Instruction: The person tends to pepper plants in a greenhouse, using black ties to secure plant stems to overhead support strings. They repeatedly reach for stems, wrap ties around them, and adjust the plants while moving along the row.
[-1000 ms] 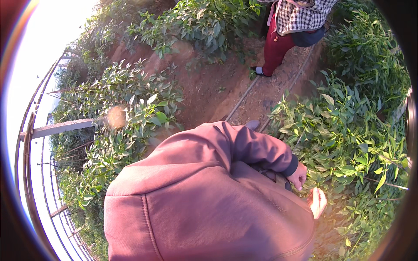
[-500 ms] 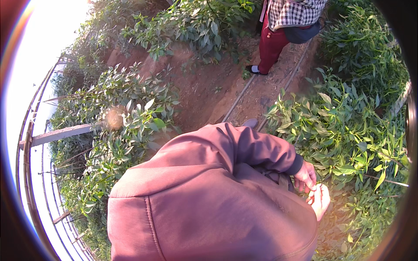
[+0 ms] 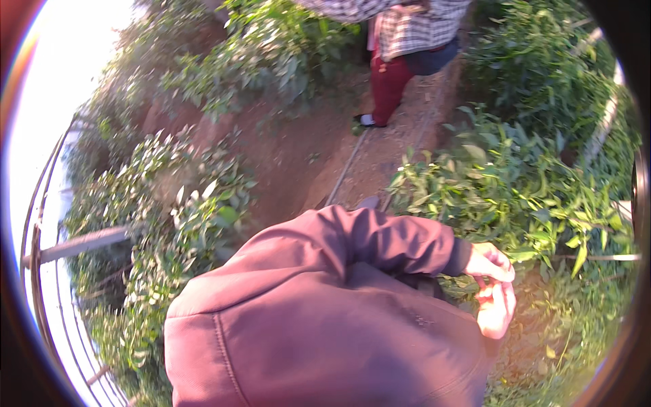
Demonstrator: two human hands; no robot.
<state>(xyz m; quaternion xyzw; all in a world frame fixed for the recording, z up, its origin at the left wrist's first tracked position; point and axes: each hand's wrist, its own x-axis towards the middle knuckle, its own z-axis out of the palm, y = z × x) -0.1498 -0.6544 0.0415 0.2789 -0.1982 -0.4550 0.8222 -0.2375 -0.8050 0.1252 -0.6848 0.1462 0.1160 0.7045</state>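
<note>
My left hand comes out of a dark cuff at the right of the view, its fingers bent and pinched. Just below it is my right hand, fingers curled together and pointing up toward the left one. The two hands meet or nearly meet at the fingertips. Whatever they may hold is too small and blurred to make out. Leafy green plants stand close beyond the hands. My maroon jacket fills the lower middle and hides part of the right arm.
Another person in a checked top and dark red trousers stands on the dirt path ahead. A thin pipe runs along the path. Bushes line the left, with a pale post and curved poles. A pale rod crosses the right-hand plants.
My hands have shifted slightly, the left one's fingers now reaching further over the right hand. The view has turned a little, and the other person appears further left with an arm in sight.
</note>
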